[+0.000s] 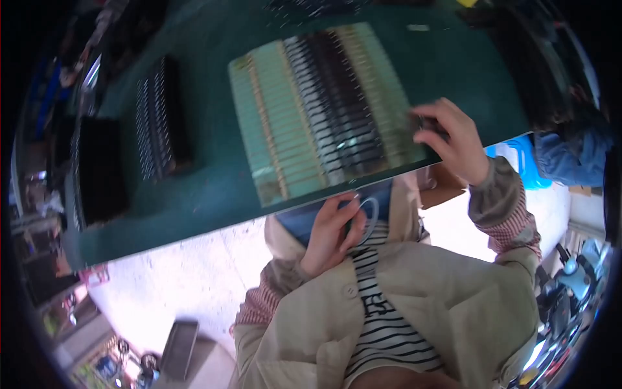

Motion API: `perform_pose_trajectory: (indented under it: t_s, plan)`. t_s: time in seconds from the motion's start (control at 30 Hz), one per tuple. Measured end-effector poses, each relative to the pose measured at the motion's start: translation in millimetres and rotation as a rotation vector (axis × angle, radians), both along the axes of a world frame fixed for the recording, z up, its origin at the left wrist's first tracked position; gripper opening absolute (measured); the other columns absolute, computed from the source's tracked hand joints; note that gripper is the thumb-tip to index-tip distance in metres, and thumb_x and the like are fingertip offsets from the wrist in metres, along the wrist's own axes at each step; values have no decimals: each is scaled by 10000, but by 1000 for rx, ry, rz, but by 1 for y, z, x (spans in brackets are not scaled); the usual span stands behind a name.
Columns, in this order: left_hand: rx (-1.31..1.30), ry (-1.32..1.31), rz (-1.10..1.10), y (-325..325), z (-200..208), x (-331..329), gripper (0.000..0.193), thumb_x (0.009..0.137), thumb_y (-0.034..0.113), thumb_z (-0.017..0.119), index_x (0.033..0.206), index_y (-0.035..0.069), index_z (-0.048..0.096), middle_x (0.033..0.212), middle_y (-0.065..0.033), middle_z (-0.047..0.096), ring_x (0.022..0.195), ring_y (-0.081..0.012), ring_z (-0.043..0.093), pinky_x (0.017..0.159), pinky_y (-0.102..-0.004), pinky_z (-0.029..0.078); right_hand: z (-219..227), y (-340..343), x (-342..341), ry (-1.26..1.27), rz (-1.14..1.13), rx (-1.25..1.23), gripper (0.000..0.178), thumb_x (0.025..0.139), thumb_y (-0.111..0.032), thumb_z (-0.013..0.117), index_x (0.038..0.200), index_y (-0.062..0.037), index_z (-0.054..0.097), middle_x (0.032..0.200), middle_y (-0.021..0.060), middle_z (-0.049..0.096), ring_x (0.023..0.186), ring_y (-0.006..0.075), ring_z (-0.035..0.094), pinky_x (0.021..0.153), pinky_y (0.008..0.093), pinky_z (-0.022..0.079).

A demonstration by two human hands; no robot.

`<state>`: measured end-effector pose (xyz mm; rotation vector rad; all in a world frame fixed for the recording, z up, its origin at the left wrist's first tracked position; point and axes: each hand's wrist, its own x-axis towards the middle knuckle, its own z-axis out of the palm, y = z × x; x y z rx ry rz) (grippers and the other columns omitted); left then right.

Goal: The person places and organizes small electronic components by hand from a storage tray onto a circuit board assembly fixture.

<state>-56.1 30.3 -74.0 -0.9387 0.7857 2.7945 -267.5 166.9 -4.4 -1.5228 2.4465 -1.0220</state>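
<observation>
Before me lies a pale green slotted board (285, 97), with rows of thin silvery pieces (311, 97) and dark strips (343, 91) running across it. At its right edge my right hand (457, 136) has thumb and fingers bent around a small dark piece, blurred and too small to name. Below the table's front edge, close to my body, my left hand (334, 233) is closed with curled fingers around a thin white loop (372, 220). How firmly it grips the loop is partly hidden.
The green table (207, 201) has a sloping front edge. On its left stand a dark block with rows of shiny pins (159, 120) and a black box (100, 172). Dark items (531, 65) line the right end. A blue bin (534, 162) and a cardboard box (442, 185) sit below.
</observation>
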Motion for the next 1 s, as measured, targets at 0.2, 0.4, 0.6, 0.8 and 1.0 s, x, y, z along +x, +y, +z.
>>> perform_pose_trajectory:
  t_s: [0.2, 0.4, 0.6, 0.8, 1.0]
  plan:
    - [142, 14, -61, 0, 5, -3, 168, 929, 186, 454, 1063, 88, 425, 699, -56, 505, 326, -86, 271, 385, -232, 262, -23, -18, 27, 401, 371, 70, 277, 740, -161, 627, 972, -21, 575, 718, 33, 457, 664, 175, 478, 559, 271, 419]
    - [163, 17, -53, 2, 7, -1, 123, 937, 190, 441, 1006, 90, 419, 687, -45, 506, 315, -85, 259, 374, -219, 252, -30, -21, 32, 641, 543, 120, 378, 677, -137, 664, 1019, -7, 572, 751, 37, 461, 661, 183, 456, 533, 285, 414]
    - [150, 58, -56, 2, 2, 1, 95, 938, 168, 432, 973, 83, 408, 670, -56, 517, 307, -83, 270, 361, -224, 258, -30, -14, 27, 638, 496, 80, 372, 675, -118, 671, 1019, -13, 576, 747, 33, 478, 652, 179, 473, 527, 290, 412]
    - [-33, 157, -72, 7, 3, 2, 74, 932, 127, 437, 966, 73, 400, 654, -73, 539, 317, -71, 299, 341, -216, 242, -32, 31, -31, 497, -153, 59, 315, 769, -91, 643, 1071, -30, 579, 871, 92, 570, 701, 238, 535, 591, 299, 448]
    - [-190, 155, -110, 13, 8, -4, 85, 921, 99, 461, 968, 68, 396, 639, -74, 545, 334, -52, 309, 331, -191, 212, -25, 26, -19, 472, -275, -62, 250, 821, -41, 586, 1070, -37, 575, 970, 81, 544, 774, 188, 532, 690, 263, 438]
